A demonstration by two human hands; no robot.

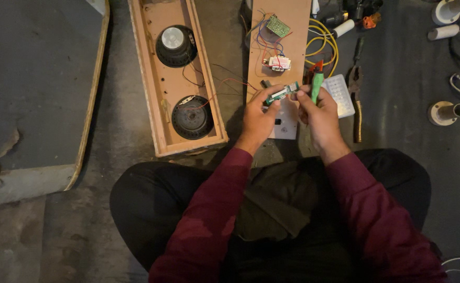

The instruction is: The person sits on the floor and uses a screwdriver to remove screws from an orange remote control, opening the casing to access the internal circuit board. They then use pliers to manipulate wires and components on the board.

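Small green circuit board (283, 93), long and narrow, pinched in left hand (258, 118); right hand (319, 112) grips green screwdriver (317, 86).

An open speaker box (177, 78) lies on the floor (424, 136), left of a panel (280, 47) carrying a circuit board (277, 25). Pliers (355, 86) and coiled cable (324, 47) lie to the panel's right.

Green circuit strip (282, 93), green-handled tool (317, 86), yellow wire coil (328, 44), maroon sleeves (209, 220), black speaker cones (175, 46)
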